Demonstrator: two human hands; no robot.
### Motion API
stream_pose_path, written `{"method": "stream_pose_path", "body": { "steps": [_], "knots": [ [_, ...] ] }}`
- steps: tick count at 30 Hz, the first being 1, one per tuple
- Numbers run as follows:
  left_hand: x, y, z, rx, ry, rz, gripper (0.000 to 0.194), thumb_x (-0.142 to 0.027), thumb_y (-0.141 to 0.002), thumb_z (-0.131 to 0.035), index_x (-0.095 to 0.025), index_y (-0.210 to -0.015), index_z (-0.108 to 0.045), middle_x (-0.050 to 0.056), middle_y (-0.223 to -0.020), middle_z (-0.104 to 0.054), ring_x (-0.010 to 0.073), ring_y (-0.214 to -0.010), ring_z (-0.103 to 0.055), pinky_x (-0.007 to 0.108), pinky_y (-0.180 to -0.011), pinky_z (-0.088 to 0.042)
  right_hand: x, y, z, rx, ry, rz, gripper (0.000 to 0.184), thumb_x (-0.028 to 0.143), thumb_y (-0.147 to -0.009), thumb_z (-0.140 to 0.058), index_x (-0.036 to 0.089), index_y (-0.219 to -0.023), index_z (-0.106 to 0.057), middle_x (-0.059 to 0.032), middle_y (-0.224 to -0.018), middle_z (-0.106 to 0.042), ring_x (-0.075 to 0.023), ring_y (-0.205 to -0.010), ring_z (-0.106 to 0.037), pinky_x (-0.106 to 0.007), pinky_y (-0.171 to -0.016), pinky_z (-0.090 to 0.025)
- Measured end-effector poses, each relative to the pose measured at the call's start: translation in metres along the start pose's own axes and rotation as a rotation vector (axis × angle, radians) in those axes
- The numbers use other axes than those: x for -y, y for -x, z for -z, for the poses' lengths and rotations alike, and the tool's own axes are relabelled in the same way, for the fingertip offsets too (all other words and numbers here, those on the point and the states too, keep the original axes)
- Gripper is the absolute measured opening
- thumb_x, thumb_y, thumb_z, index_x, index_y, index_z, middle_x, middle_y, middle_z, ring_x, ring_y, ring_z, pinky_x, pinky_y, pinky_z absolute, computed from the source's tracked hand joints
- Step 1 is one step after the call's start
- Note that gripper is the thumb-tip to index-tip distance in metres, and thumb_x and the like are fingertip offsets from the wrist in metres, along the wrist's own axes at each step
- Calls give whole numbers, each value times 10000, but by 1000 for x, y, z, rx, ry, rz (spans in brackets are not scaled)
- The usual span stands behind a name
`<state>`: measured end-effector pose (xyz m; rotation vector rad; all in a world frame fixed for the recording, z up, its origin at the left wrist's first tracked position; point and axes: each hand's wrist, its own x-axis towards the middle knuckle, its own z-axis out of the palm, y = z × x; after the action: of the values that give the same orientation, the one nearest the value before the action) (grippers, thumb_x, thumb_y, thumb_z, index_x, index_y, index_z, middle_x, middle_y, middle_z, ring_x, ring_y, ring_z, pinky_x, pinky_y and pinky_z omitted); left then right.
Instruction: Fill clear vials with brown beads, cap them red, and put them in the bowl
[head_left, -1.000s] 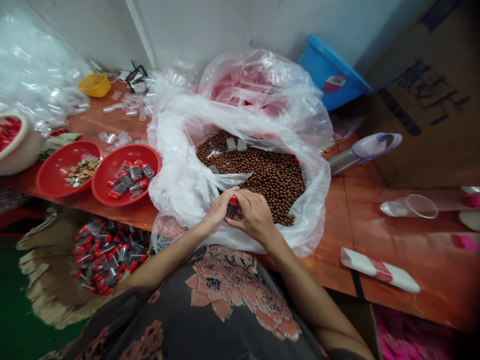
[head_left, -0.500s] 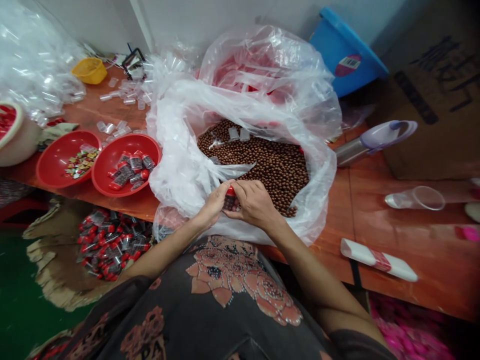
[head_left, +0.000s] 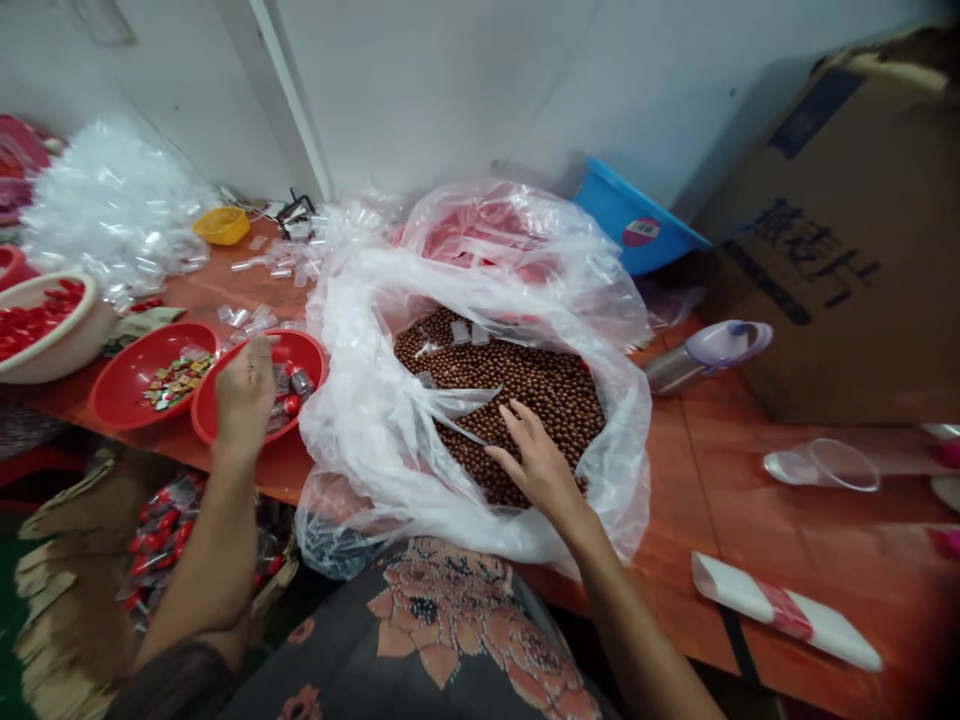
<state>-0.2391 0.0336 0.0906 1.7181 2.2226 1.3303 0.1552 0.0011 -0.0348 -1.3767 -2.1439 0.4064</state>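
Note:
My right hand [head_left: 536,460] lies open, fingers spread, on a heap of small brown balls [head_left: 540,375] inside a large clear plastic bag [head_left: 360,390] at the table's front edge. My left hand [head_left: 244,395] is out to the left over a red bowl [head_left: 309,348] that holds small clear tubes with red caps [head_left: 289,385]. Its back faces me and its fingers are bunched forward. What they hold, if anything, is hidden.
A second red bowl [head_left: 120,390] holds coloured bits, beside a cream bowl [head_left: 64,355] of red caps. Clear empty tubes [head_left: 112,215] and a yellow dish [head_left: 220,225] lie behind. At right are a flask [head_left: 705,350], a tipped clear cup [head_left: 821,465], a white-red packet [head_left: 787,610], a cardboard box [head_left: 840,260] and a blue tub [head_left: 637,225].
Both hands were together at the bag's near edge on a red-capped tube. Now the left hand has swung left over the red bowl, and the right hand rests spread on the balls.

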Motion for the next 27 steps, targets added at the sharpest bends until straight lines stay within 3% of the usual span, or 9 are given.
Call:
{"method": "stream_pose_path", "body": {
  "steps": [2, 4, 7, 11, 15, 18, 21, 24, 27],
  "knots": [
    [2, -16, 2, -96, -254, -168, 435, -473, -1010, -391, -161, -964, -691, 73, -928, -701, 258, -997, -632, 406, -900, -467, -18, -2, 3, -16, 3, -18, 496, 402, -989, -472, 180, -1432, -495, -195, -1492, -479, -296, -1386, -483, -522, -1126, -436],
    [-16, -25, -19, -87, -280, -321, 346, -406, -1004, -432, -177, -1016, -691, 78, -1059, -703, 256, -1083, -610, 408, -970, -447, -33, -12, 6, -36, 6, -10, 432, 343, -989, -462, 189, -1382, -555, -175, -1437, -547, -287, -1347, -526, -535, -1116, -448],
    [-60, -31, -85, 254, -217, -527, 258, -255, -974, -467, -192, -1068, -699, 78, -1088, -700, 213, -1041, -627, 348, -952, -476, -51, -35, 9, -42, 35, -13, 392, 259, -971, -453, 174, -1316, -617, -160, -1370, -617, -277, -1288, -578, -537, -1098, -467],
    [-100, -38, -190, 794, -353, -665, 395, -51, -859, -495, -175, -1186, -679, 105, -1212, -667, 225, -1085, -628, 318, -933, -488, -78, -72, 12, 70, 132, -141, 428, 101, -891, -434, 136, -1248, -668, -168, -1312, -666, -260, -1231, -627, -485, -1080, -484],
    [-99, -43, -255, 894, -386, -655, 542, 29, -826, -448, -148, -1318, -594, 140, -1347, -604, 232, -1200, -580, 318, -1019, -434, -115, -102, 32, 58, 195, -294, 549, -5, -792, -407, 96, -1275, -649, -172, -1294, -679, -248, -1199, -645, -409, -1077, -474],
    [-90, -48, -273, 884, -371, -633, 512, 22, -842, -411, -104, -1303, -593, 177, -1338, -601, 253, -1210, -573, 334, -1030, -417, -135, -116, 54, 14, 246, -392, 626, -2, -792, -377, 124, -1372, -574, -140, -1336, -661, -257, -1218, -629, -395, -1058, -474],
    [-85, -52, -274, 882, -355, -584, 365, -49, -883, -414, -41, -1154, -660, 236, -1270, -616, 296, -1160, -594, 368, -1004, -428, -143, -120, 64, -10, 310, -476, 616, 12, -824, -352, 128, -1398, -544, -147, -1314, -672, -280, -1204, -632, -416, -1050, -465],
    [-85, -43, -264, 908, -314, -549, 300, -140, -899, -500, -72, -1136, -670, 197, -1205, -659, 277, -1125, -611, 340, -982, -438, -145, -114, 58, 32, 355, -535, 530, 63, -874, -385, 98, -1372, -564, -212, -1270, -677, -326, -1160, -649, -466, -1026, -461],
    [-90, -15, -244, 1048, -95, -414, 377, -248, -852, -632, -160, -1219, -635, 81, -1014, -722, 213, -928, -666, 273, -814, -490, -147, -105, 48, 103, 354, -552, 434, 176, -903, -497, 74, -1310, -610, -256, -1253, -667, -358, -1157, -639, -479, -1001, -468]
  ]
}}
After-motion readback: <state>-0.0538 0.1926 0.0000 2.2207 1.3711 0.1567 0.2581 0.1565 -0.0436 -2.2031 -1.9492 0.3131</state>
